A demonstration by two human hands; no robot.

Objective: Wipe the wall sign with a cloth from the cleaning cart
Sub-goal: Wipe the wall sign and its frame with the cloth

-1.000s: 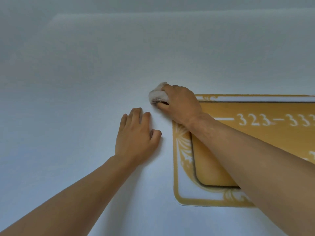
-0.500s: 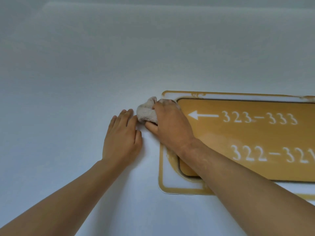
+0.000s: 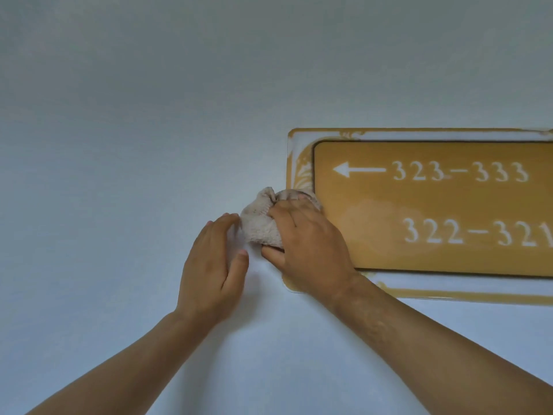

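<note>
A gold wall sign (image 3: 434,205) with a white ornate border hangs at the right, showing a left arrow and the room numbers 323-333 and 322-321; its right end runs out of view. My right hand (image 3: 308,250) covers the sign's lower left corner and is shut on a bunched beige cloth (image 3: 260,223), pressed against the sign's left edge. My left hand (image 3: 214,271) lies flat on the wall just left of the cloth, fingers apart, its fingertips touching the cloth's side.
A plain pale wall (image 3: 149,130) fills the view around the sign. Both forearms reach up from the bottom edge. The cleaning cart is out of sight.
My right hand has slid the cloth down the sign's left edge from the top corner to the lower half. The arrow and both number rows have come into sight. The left hand followed alongside.
</note>
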